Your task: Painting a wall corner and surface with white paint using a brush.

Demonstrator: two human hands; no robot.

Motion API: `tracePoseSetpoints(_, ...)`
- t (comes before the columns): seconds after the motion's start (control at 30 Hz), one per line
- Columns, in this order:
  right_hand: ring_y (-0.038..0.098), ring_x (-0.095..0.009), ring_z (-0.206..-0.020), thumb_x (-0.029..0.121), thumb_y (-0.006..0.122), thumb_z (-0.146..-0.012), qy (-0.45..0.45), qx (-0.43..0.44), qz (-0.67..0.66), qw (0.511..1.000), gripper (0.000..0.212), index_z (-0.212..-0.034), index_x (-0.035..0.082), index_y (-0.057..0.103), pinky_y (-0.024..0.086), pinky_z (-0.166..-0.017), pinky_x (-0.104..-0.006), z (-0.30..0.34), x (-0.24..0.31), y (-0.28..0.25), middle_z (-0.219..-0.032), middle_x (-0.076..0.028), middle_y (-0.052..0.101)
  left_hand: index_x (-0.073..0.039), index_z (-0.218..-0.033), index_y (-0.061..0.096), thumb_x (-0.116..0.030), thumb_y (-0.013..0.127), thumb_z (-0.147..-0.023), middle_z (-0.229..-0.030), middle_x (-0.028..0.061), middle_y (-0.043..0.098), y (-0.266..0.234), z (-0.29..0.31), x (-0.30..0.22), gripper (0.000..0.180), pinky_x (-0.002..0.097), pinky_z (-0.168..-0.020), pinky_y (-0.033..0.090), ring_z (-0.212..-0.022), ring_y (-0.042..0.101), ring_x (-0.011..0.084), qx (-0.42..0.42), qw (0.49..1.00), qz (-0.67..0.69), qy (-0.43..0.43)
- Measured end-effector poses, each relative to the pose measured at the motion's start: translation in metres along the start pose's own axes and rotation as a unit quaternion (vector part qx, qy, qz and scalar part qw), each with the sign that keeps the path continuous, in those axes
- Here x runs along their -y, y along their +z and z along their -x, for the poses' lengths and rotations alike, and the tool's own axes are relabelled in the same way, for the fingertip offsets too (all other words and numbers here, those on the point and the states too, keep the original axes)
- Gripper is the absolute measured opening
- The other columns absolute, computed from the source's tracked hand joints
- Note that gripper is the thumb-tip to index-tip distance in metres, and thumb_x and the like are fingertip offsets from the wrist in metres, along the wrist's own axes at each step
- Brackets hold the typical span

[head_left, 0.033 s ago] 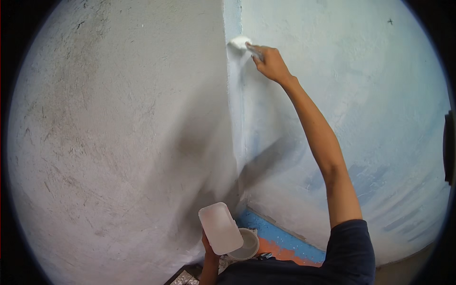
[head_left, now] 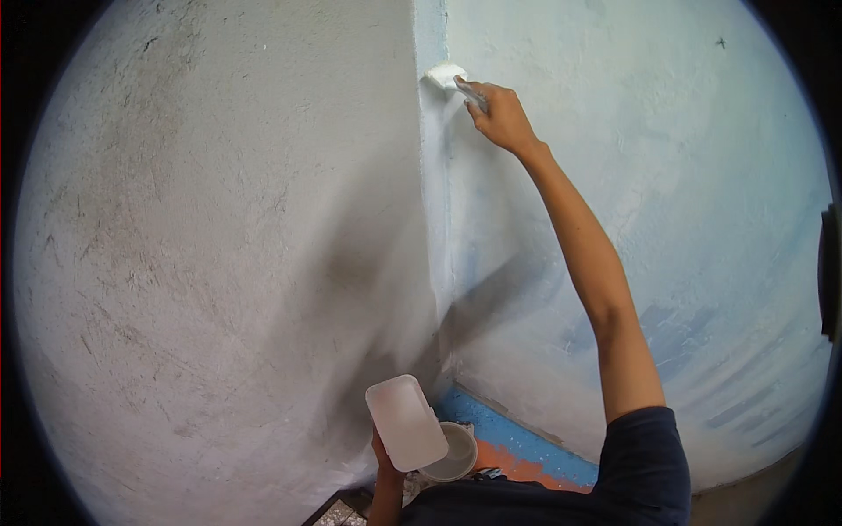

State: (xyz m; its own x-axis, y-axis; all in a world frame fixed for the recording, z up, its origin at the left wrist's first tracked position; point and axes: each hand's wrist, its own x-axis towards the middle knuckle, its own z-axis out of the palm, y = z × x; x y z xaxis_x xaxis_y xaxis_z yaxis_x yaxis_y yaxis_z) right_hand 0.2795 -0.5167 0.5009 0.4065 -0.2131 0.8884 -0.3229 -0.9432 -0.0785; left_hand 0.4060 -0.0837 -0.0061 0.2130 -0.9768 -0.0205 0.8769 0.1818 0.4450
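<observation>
The brush (head_left: pixel 447 77) is located at the far end of the scene, at the pale vertical strip (head_left: pixel 435 184) where the left wall (head_left: pixel 202 263) and the right wall (head_left: pixel 702 158) meet. Its white head is pointed toward the far left, and its handle is directed toward the near right, so that the long axis is set on a slant across the strip. The handle is gripped by the right hand (head_left: pixel 502 118), the fingers being closed around it and one of them being laid forward along it toward the head. Whether the whole head is pressed against the surface cannot be told. The right arm is extended from the near right, where a dark sleeve (head_left: pixel 645 456) is worn. At the near side, a pale rectangular container (head_left: pixel 406 425) is held up by the left hand (head_left: pixel 384 460); its long axis is inclined from far left to near right. The left fingers are mostly hidden behind the container, and their state cannot be told. A round bucket (head_left: pixel 474 445) is partly covered by the container's right edge. To the right of the bucket, a blue area (head_left: pixel 526 436) is bordered by an orange area (head_left: pixel 517 466).
</observation>
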Motion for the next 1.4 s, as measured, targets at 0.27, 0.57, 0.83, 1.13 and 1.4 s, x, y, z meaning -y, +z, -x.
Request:
tracePoseSetpoints(0.27,0.069,-0.041,-0.086,0.003,0.066,-0.082,0.125,0.064,-0.085,0.986,0.059,-0.140,0.011,0.061,0.055,-0.086,-0.0456,0.234,-0.021,0.142,-0.112,-0.028,0.068,-0.013,-0.160,0.028,-0.074,0.049,-0.090,-0.149,0.0232,0.045,0.000,0.009,0.007,0.096,0.0753,-0.103,0.042,-0.130,0.053,0.0459,-0.007,1.000,0.023,-0.007)
tracePoseSetpoints(0.57,0.069,-0.043,-0.093,0.009,0.067,-0.077,0.176,0.348,0.042,0.920,0.030,-0.105,-0.001,0.072,0.055,-0.088,-0.0504,0.259,-0.063,0.134,-0.093,-0.027,0.071,-0.012,-0.160,0.028,-0.074,0.049,-0.090,-0.148,0.0231,0.046,0.002,0.010,-0.019,0.096,0.0745,-0.103,0.043,-0.130,0.053,0.0448,0.012,0.999,0.035,-0.039)
tracePoseSetpoints(0.83,0.066,-0.033,-0.061,0.011,0.066,-0.091,0.121,-0.033,0.023,0.992,0.040,-0.131,0.009,0.069,0.054,-0.066,-0.0405,0.034,0.015,0.025,-0.081,-0.021,0.072,-0.011,-0.160,0.028,-0.074,0.048,-0.090,-0.148,0.0230,0.047,-0.043,0.023,-0.018,0.096,0.0738,-0.103,0.043,-0.129,0.054,0.0438,0.049,0.997,0.028,-0.049)
tracePoseSetpoints(1.13,0.064,-0.044,-0.075,0.012,0.064,-0.088,0.176,0.021,0.108,0.978,0.060,-0.147,0.011,0.054,0.052,-0.070,-0.0549,0.167,-0.017,0.147,-0.086,-0.025,0.066,-0.009,-0.159,0.029,-0.074,0.048,-0.090,-0.147,0.0229,0.048,-0.010,0.000,-0.048,0.096,0.0730,-0.103,0.044,-0.129,0.054,0.0426,0.041,0.993,0.030,-0.105)
tracePoseSetpoints(1.4,0.068,-0.042,-0.103,0.012,0.063,-0.079,0.290,0.431,0.172,0.837,0.051,-0.129,0.012,0.068,0.056,-0.090,-0.0520,0.322,-0.011,0.181,-0.104,-0.026,0.070,-0.008,-0.159,0.029,-0.073,0.048,-0.090,-0.146,0.0229,0.049,-0.013,0.017,-0.070,0.097,0.0724,-0.103,0.045,-0.129,0.054,0.0417,0.030,0.991,0.012,-0.129)
